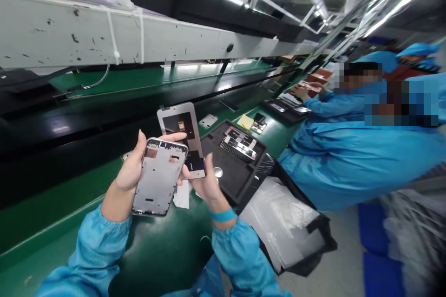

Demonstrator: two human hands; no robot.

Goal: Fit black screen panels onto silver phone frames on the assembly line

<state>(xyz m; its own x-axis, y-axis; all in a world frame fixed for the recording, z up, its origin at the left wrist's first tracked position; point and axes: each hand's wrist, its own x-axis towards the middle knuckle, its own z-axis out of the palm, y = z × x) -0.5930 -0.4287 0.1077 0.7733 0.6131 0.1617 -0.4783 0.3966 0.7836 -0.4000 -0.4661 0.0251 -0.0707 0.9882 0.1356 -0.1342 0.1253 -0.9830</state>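
My left hand (130,169) grips a grey metal phone frame (158,178), its inner side facing me, fingers curled round its top edge. My right hand (205,183) holds a phone display panel (183,137) with a dark screen and silver border, upright just behind the frame. Both are raised above the green bench (156,246). Both wrists wear blue sleeves.
A black foam tray (232,171) with several phone parts (240,144) lies to the right. Clear plastic bags (278,222) hang off the bench edge. A black conveyor belt (87,134) runs behind. A co-worker in blue (348,158) leans on the bench at right.
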